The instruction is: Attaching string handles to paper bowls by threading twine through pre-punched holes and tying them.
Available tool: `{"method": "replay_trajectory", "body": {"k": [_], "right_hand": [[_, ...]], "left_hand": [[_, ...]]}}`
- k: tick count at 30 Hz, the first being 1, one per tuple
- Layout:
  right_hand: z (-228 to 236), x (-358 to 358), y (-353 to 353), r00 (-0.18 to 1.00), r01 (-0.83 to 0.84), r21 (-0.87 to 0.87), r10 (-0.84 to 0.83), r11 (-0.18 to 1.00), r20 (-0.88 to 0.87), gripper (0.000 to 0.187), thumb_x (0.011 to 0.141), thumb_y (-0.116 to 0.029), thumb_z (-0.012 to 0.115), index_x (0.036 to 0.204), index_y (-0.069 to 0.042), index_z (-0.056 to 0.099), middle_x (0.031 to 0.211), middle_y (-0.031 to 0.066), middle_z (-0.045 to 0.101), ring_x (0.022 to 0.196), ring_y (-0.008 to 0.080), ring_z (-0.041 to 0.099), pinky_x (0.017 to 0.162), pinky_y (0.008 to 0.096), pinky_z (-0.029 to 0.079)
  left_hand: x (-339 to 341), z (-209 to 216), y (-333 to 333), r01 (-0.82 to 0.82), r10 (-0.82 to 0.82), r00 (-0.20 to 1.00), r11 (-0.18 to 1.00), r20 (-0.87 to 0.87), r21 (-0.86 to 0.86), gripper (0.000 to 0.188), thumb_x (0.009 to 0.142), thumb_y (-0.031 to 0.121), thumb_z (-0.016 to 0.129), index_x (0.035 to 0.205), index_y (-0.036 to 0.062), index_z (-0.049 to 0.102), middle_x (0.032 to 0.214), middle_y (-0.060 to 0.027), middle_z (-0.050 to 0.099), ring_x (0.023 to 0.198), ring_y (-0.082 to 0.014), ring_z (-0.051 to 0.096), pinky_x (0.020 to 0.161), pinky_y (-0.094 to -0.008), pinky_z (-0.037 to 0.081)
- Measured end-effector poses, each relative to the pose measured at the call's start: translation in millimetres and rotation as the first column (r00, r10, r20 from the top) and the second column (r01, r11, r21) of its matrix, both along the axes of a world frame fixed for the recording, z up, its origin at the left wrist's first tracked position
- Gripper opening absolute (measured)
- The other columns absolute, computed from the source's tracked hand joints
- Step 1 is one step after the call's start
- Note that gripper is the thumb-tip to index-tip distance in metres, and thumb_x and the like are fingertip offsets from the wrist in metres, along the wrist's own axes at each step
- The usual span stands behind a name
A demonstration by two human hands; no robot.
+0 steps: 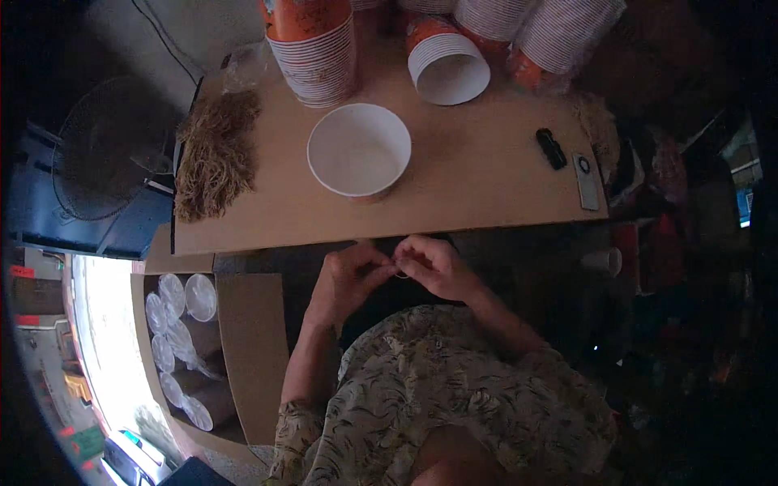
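Observation:
My left hand (350,279) and my right hand (435,266) meet just in front of the table's near edge, fingertips pinched together. A thin pale strand (401,275) curves out beneath the fingers of both hands; it is too small to tell more. On the table (462,194) beyond them stands a white paper bucket (359,150), mouth up, with nothing visible in it. A bundle of tan strings (215,158) lies over the table's left end.
Behind the bucket rises a nested stack of orange-and-white buckets (312,57); another bucket stack (450,69) lies tipped. A black object (551,149) and a light, flat device (585,180) lie at right. A cardboard box (255,356) at lower left holds several plastic-wrapped stacks (200,297).

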State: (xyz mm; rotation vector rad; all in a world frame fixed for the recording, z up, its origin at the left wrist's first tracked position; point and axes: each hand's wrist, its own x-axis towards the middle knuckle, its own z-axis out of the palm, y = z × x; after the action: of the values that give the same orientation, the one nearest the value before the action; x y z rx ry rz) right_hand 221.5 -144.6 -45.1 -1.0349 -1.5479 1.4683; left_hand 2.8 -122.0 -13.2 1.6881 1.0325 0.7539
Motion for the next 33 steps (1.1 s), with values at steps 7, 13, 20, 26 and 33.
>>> {"method": "replay_trajectory", "body": {"k": [7,13,20,26,33], "right_hand": [[15,4,-4,0.997,0.06,-0.054,-0.057,0.997,0.046,0.013,0.095,-0.014,0.069,0.099,-0.002,0.065,0.084,0.0009,0.063,0.073,0.0071,0.057,0.068,0.0263,0.05],[7,5,-2,0.98,0.161,-0.066,-0.167,0.985,-0.107,0.015,0.097,-0.015,0.068,0.099,-0.001,0.066,0.081,-0.0013,0.063,0.07,0.005,0.056,0.064,0.0233,0.048],[30,2,-1,0.935,0.323,-0.043,-0.326,0.945,-0.141,0.011,0.096,-0.013,0.068,0.095,-0.002,0.066,0.076,-0.0045,0.059,0.066,0.0013,0.05,0.058,0.0181,0.04],[33,4,6,0.939,0.317,0.072,-0.302,0.946,-0.161,0.008,0.097,-0.01,0.067,0.096,-0.003,0.065,0.078,-0.0043,0.059,0.068,0.0013,0.051,0.058,0.0197,0.041],[76,6,32,0.939,0.156,0.434,-0.269,0.887,0.213,0.008,0.094,-0.006,0.065,0.091,-0.001,0.06,0.074,0.007,0.062,0.065,0.0139,0.059,0.058,0.0298,0.047]], "left_hand": [[-3,-17,0,-0.086,0.098,0.988,0.991,0.117,-0.103,0.014,0.087,0.011,0.078,0.088,-0.0004,0.071,0.074,-0.0053,0.063,0.071,-0.0113,0.059,0.063,-0.0279,0.048],[-3,-8,8,-0.012,0.01,0.995,1.0,0.1,0.023,0.013,0.087,0.012,0.078,0.088,-0.0008,0.073,0.074,-0.0064,0.064,0.07,-0.0132,0.06,0.064,-0.029,0.049],[-3,22,68,-0.02,0.379,0.879,0.638,-0.291,0.77,0.032,0.078,0.007,0.077,0.11,0.0079,0.072,0.104,-0.0072,0.069,0.102,-0.0302,0.064,0.08,-0.0428,0.056],[-11,-15,86,0.099,0.196,0.912,0.747,-0.361,0.657,0.03,0.08,0.005,0.073,0.109,0.0103,0.07,0.109,-0.0085,0.069,0.107,-0.0321,0.063,0.087,-0.0432,0.056],[-5,-16,45,0.132,0.302,0.871,0.615,-0.387,0.777,0.043,0.068,0.011,0.076,0.11,0.0041,0.068,0.11,-0.0101,0.066,0.114,-0.0304,0.061,0.09,-0.0411,0.056]]}}
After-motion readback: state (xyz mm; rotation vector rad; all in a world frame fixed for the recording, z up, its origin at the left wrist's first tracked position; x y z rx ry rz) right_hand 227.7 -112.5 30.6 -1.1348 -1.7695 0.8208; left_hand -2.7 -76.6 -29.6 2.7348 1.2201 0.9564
